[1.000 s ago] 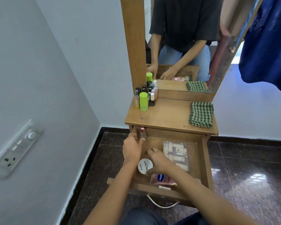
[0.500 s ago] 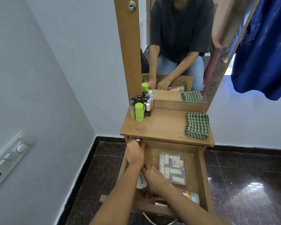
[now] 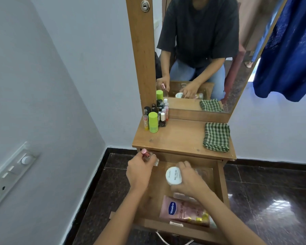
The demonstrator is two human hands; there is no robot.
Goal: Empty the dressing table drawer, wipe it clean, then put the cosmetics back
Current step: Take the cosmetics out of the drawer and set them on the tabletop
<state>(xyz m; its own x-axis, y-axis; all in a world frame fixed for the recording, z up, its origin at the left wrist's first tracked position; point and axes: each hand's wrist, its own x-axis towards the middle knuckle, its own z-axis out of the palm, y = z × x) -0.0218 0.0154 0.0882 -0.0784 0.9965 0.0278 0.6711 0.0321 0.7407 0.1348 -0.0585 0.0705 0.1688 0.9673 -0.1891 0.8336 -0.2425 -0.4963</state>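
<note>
I see left hand (image 3: 140,172) grasping pink-capped bottle (image 3: 145,153) at drawer (image 3: 221,184) back left corner; right hand (image 3: 190,182) gripping white jar (image 3: 173,175) above drawer middle.

bottles (image 3: 155,117) on tabletop (image 3: 180,138) left | cloth (image 3: 216,137) right | tube (image 3: 180,210) in drawer (image 3: 221,183) front

A home, probably a bedroom: a wooden dressing table (image 3: 180,138) with a mirror (image 3: 201,41), small cosmetic bottles (image 3: 155,117), a blue garment (image 3: 290,50) hanging beside it.
</note>
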